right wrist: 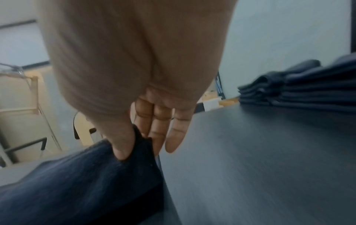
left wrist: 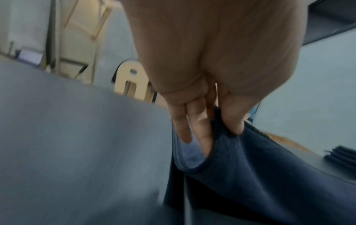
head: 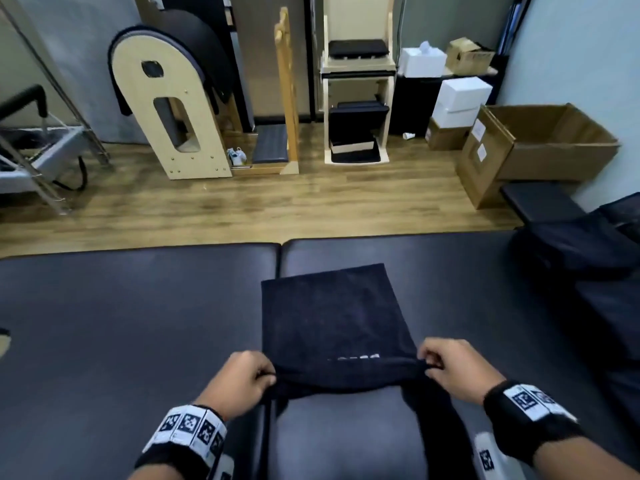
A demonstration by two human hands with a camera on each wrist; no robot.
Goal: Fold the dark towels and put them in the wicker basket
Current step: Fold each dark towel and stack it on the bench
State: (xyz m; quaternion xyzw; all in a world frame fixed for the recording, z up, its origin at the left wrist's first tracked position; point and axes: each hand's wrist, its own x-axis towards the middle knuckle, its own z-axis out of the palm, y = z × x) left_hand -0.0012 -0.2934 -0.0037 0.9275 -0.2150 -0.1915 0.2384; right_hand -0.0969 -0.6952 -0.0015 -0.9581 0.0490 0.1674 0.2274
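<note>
- Fingers (left wrist: 200, 129) of the left hand (head: 239, 382) are curled, pinching the dark towel (head: 332, 323) at its near left corner.
- The towel is laid on the padded table (head: 121, 323).
- The right hand (head: 457, 368) pinches the near right corner.
- A cardboard box (head: 554, 147) stands open; its contents are hidden.
- No wicker basket can be made out.

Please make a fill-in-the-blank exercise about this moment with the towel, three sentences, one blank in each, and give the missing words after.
1. The left hand and the right hand each pinch one near ____ of the dark towel.
2. The far part of the towel lies flat on the black padded ____, whose bare top shows to its left.
3. A stack of dark towels sits to the person's ____ side.

Missing words: corner; table; right
</note>
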